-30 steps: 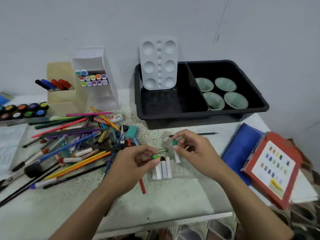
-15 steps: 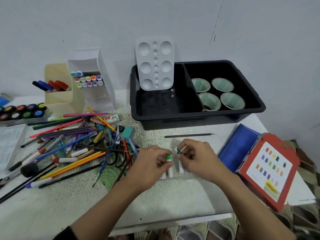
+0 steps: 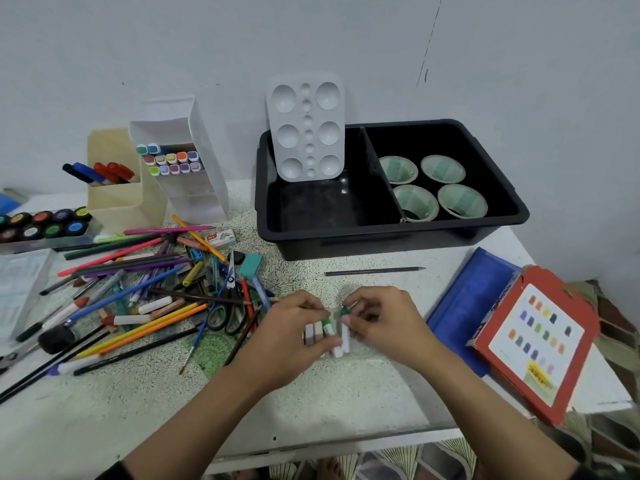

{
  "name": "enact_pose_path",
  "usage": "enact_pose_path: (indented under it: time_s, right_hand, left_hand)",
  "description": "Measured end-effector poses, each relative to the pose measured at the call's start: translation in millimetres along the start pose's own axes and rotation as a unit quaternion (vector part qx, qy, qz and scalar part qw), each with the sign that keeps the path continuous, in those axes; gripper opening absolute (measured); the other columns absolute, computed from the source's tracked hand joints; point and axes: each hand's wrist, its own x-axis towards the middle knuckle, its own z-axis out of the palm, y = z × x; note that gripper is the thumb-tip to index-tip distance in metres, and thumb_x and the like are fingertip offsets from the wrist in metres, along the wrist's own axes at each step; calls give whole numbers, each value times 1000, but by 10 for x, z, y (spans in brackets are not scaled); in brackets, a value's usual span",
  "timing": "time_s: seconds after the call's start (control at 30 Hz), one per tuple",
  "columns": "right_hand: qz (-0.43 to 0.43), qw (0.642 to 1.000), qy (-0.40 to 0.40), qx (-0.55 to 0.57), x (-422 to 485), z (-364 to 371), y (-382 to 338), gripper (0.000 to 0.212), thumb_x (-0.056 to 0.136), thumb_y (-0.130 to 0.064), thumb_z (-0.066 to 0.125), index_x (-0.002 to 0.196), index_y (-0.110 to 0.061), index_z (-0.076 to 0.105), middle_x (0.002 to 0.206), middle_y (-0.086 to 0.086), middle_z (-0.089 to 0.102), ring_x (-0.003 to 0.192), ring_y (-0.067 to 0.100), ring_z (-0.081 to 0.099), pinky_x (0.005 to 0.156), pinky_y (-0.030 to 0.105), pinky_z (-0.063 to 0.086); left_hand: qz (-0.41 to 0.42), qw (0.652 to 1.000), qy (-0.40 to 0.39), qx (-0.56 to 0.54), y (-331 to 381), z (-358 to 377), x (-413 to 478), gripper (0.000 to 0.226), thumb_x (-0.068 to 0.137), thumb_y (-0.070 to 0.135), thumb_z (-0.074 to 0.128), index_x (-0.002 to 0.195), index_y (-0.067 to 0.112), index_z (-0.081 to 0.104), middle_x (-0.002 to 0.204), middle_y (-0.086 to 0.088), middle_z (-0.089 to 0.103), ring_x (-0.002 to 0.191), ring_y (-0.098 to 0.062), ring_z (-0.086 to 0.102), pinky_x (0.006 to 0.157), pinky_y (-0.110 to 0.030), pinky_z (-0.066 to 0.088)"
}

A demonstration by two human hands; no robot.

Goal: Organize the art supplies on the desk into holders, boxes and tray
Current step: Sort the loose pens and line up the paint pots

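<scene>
- Both hands work at the front-centre of the desk (image 3: pixel 346 393), just right of the pile of pencils (image 3: pixel 138 289).
- Left hand (image 3: pixel 291 337): fingers curled, thumb and fingertips pinching the light-green-capped tube (image 3: pixel 328 330). It looks to be bracing the row of white tubes (image 3: pixel 313 334) beside it too.
- Right hand (image 3: pixel 384 323): fingers curled, pinching the dark-green-capped tube (image 3: pixel 345 336) up near the cap. That's a fine grip for placing, not carrying.
- The tubes lie side by side, touching, with caps pointing away. There's something clear under them, maybe a plastic insert; I can't tell.
- My read: the tubes are being squared up as a set. Gripping near the cap lets each one be steered into its slot.
- The likely destination is the red box (image 3: pixel 533 341), well within reach on the right, resting on the blue tray (image 3: pixel 464 306).
- The black tray (image 3: pixel 391 233) already holds the palette (image 3: pixel 306 129) leaning in its left compartment and the cups (image 3: pixel 429 188) in its right.
- The pencil pile is unsorted, so most of the job remains.
</scene>
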Motion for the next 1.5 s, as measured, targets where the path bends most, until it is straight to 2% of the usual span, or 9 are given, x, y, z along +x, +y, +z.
enact_pose_path:
  time_s: [0.2,0.33,0.5,0.77,0.93,1.17,1.3,1.37,1.5]
  right_hand:
    - [-19,999,11,-46,28,54,7,11,77,-15,86,80,-21,77,67,-9,69,63,8,67,63,26,58]
    - [-45,996,7,-75,62,62,-36,13,79,-8,81,81,-19,76,68,-8,68,60,4,62,59,13,49]
    - [-52,994,-22,-96,138,48,-100,17,76,-3,74,81,-19,76,70,-7,69,58,3,61,56,12,47]
    - [-57,990,-31,-126,170,36,-121,9,76,-14,84,81,-18,77,78,-9,69,67,6,65,64,19,54]
    - [-106,980,-4,-168,143,139,-83,17,76,-18,86,75,-23,70,72,-12,63,65,3,59,59,13,45]
    - [-78,988,-45,-124,172,76,-97,11,79,-23,85,82,-24,75,69,-8,69,61,4,62,58,13,47]
    - [-65,990,-87,-92,139,15,-108,22,73,-14,88,88,-21,73,77,-4,67,63,5,60,61,22,53]
    - [-59,991,-84,-90,141,31,-109,25,71,-13,90,85,-20,71,78,-1,66,62,4,57,61,24,52]
    - [-53,990,-73,-112,206,62,-127,27,67,-13,92,82,-20,70,76,-1,67,60,4,56,58,18,49]
  left_hand:
    - [-3,1000,22,-7,-12,17,29,29,82,32,81,107,20,77,101,10,64,83,8,53,76,-6,39]
    - [12,999,33,12,-37,40,30,21,82,31,81,97,16,81,95,7,69,88,-3,60,79,-25,53]
    - [30,999,2,42,-58,-28,45,33,82,42,79,104,17,80,105,6,71,97,-7,61,89,-23,50]
    - [29,998,-20,44,-84,-57,51,40,85,41,77,115,15,77,116,6,67,107,-6,58,95,-13,39]
    - [30,998,-35,50,-77,-76,66,39,87,43,74,116,17,76,115,6,65,107,-7,55,99,-22,44]
    - [7,999,-19,33,-89,-72,57,38,84,40,78,113,16,77,112,8,62,107,-5,52,92,-11,37]
    - [16,997,-8,72,-130,-53,10,40,85,49,72,116,23,75,105,14,54,106,-6,42,94,-23,37]
    - [15,995,-10,95,-130,-57,12,43,85,54,69,118,28,74,107,18,52,108,-6,40,93,-28,30]
    - [19,993,-14,116,-127,-47,33,42,85,56,66,118,30,73,114,21,54,106,-2,32,91,-27,21]
